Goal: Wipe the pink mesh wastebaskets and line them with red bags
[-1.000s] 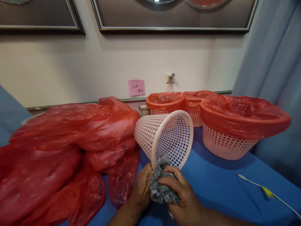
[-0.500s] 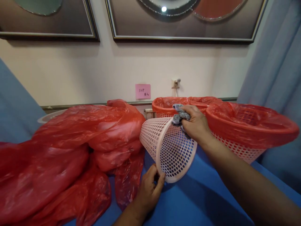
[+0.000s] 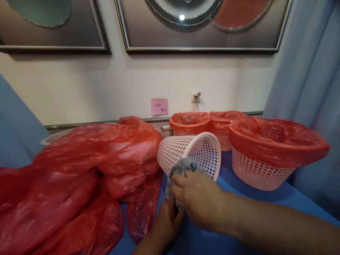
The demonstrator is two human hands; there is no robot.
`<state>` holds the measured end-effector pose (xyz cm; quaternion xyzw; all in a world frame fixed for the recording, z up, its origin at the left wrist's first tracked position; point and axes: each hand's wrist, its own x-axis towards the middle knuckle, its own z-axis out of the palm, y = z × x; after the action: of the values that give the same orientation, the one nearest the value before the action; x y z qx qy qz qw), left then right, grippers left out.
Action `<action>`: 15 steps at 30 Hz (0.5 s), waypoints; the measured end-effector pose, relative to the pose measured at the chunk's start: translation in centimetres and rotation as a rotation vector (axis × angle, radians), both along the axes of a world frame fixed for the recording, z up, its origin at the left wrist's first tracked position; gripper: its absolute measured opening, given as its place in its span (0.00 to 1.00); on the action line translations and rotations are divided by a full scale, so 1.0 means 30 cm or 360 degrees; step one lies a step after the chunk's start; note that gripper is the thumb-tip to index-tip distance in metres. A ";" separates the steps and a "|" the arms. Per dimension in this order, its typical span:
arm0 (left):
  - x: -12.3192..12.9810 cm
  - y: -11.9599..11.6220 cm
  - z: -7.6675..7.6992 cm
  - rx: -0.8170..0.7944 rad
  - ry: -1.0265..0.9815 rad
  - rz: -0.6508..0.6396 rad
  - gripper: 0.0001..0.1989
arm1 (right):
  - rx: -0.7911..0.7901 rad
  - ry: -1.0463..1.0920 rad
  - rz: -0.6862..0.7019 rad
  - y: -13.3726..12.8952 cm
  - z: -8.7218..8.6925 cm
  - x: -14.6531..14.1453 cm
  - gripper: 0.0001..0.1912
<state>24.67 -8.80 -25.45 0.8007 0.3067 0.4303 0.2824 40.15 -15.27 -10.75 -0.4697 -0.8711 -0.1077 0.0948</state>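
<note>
A pale perforated plastic wastebasket lies on its side on the blue-covered table, its mouth turned right and toward me. My right hand is closed on a grey cloth and presses it against the near side of the rim. Just below, my left hand is closed at the lower rim of the basket; its fingertips are partly hidden behind the cloth and my right hand. A pile of red plastic bags spreads to the left, close to the basket's closed end.
Upright baskets lined with red bags stand behind and to the right: a large one, another and a third. A pink note and a socket are on the wall. Blue curtains hang at the sides.
My right hand has brought the cloth from the basket's upper rim down to the lower near rim, beside my left hand. The left hand stays in about the same place.
</note>
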 end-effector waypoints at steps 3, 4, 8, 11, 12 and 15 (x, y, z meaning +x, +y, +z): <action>0.004 -0.011 0.026 0.0008 0.0032 -0.0078 0.11 | 0.0226 0.0417 -0.0169 0.096 0.091 0.136 0.20; 0.003 -0.013 0.033 0.0012 0.0038 -0.0080 0.11 | 0.0307 0.0638 -0.0241 0.139 0.113 0.194 0.25; -0.006 -0.014 0.049 0.0029 0.0058 -0.0080 0.09 | 0.0195 0.1646 -0.0788 0.296 0.071 0.426 0.26; -0.008 -0.011 0.048 0.0025 0.0058 -0.0110 0.09 | 0.0170 0.1897 -0.1067 0.330 -0.088 0.526 0.26; -0.007 -0.011 0.047 0.0005 0.0059 -0.0121 0.09 | 0.0131 0.1976 -0.1140 0.323 -0.153 0.536 0.24; -0.002 -0.014 0.041 -0.0085 0.0059 -0.0139 0.11 | -0.0046 0.2216 -0.1230 0.266 -0.335 0.503 0.16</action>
<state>24.61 -9.22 -24.22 0.8133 0.2880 0.3943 0.3164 55.24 -7.27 -20.81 -0.6991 -0.3884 0.1967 0.5672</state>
